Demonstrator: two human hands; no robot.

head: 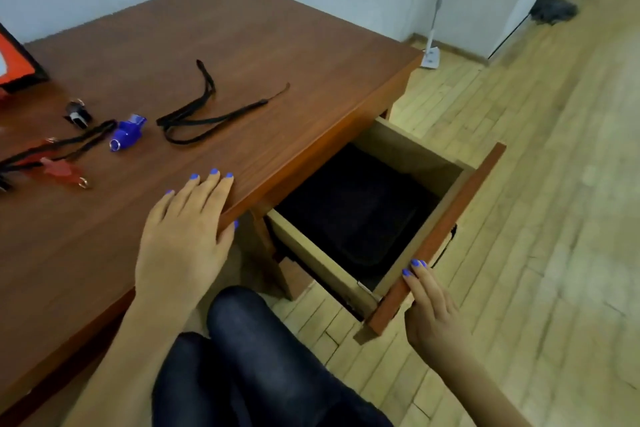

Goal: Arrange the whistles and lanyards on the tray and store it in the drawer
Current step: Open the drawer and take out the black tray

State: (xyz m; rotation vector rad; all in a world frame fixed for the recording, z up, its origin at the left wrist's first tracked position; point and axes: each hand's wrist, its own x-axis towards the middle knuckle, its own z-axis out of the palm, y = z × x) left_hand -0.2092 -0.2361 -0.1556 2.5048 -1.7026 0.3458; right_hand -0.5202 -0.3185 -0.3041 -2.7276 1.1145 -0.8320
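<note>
Floor [519, 218] of pale wooden planks fills the right side. Beside it stands a table [173, 45] with a smooth reddish-brown wood-grain top, set against a light wall. Under the table's right corner a drawer [398, 156] is pulled out: a pale raw-wood box with a reddish-brown front board, holding something dark and soft-looking whose kind I cannot tell. The person's legs in dark, slightly shiny fabric show at the bottom.

The left hand [183, 236] lies flat on the table's near edge, fingers straight on top, thumb hooked under the lip. The right hand [429, 308] grips the drawer's front board near its closer end, fingers curled over the top edge. Nails are painted blue.

An orange, black-rimmed tray [17, 62] sits at the table's far left edge, cut off by the frame. A black woven lanyard [207, 114] lies looped mid-table. Left of it sits a glossy blue whistle [126, 133], then a small black whistle [78, 113]. Nearer the left edge lies a translucent red whistle [62, 172] with a metal ring, touching more black lanyards [69, 146].
</note>
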